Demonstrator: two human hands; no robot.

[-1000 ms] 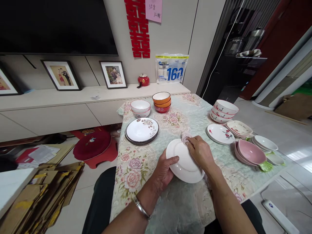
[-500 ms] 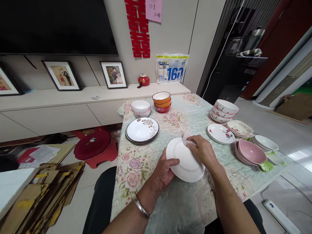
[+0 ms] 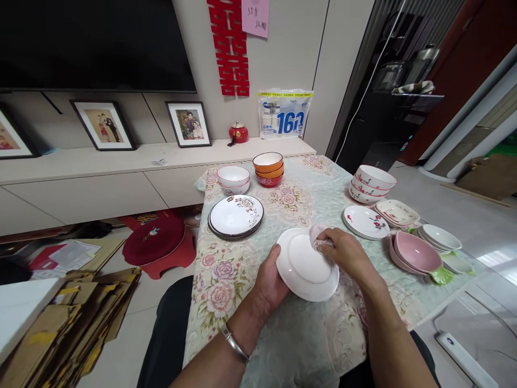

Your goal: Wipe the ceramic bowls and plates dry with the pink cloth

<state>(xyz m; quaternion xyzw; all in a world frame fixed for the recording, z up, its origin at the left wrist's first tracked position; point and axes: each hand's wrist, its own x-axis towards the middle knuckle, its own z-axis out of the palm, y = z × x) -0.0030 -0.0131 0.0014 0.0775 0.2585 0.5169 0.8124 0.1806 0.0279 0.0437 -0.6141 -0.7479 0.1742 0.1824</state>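
Observation:
A white plate (image 3: 309, 264) is held tilted above the near part of the table, its foot ring facing me. My left hand (image 3: 270, 277) grips its left rim, with the thumb at the edge and the other fingers hidden beneath. At the upper right of the plate, my right hand (image 3: 345, 250) is closed on a pale pink cloth (image 3: 317, 235) pressed against the surface. To the right lies a stack of white plates with red flowers (image 3: 365, 221). Brown-rimmed plates (image 3: 235, 215) are stacked to the left.
The table has a floral cloth (image 3: 220, 285). Orange bowls (image 3: 268, 164) and white bowls (image 3: 233, 178) stand at the back. On the right are flowered bowls (image 3: 371, 183), square dishes (image 3: 398, 212), pink bowls (image 3: 418, 253) and small white bowls (image 3: 440, 237). A red stool (image 3: 155, 242) stands left.
My right hand has slid the cloth a little right along the plate. My left thumb has moved from the plate's face back to its rim. The stacks have stayed put.

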